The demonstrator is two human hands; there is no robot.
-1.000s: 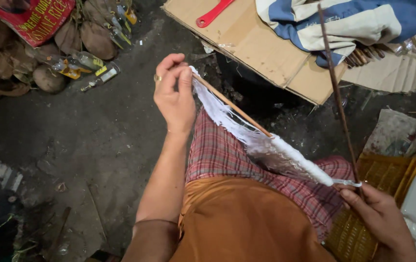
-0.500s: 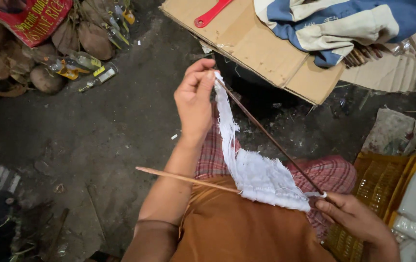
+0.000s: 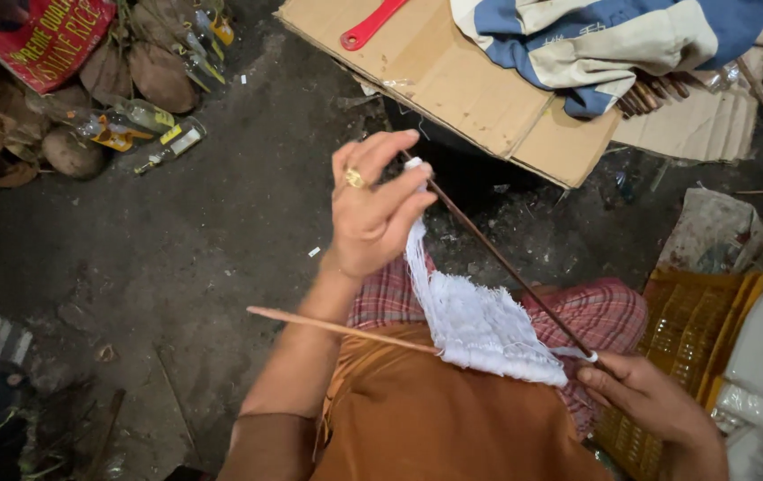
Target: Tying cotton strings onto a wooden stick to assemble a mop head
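Our left hand [image 3: 373, 209] has lifted its end of the white netting [image 3: 475, 316], which now hangs spread between two crossed sticks; our right hand [image 3: 644, 396] has drawn in closer.

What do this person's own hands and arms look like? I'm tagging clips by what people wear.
Both arms are bare as far as the view shows: no sleeves, gloves or wristbands. The left hand carries a gold-coloured ring with a raised top on one finger. The right hand shows no ring or other jewellery from this angle.
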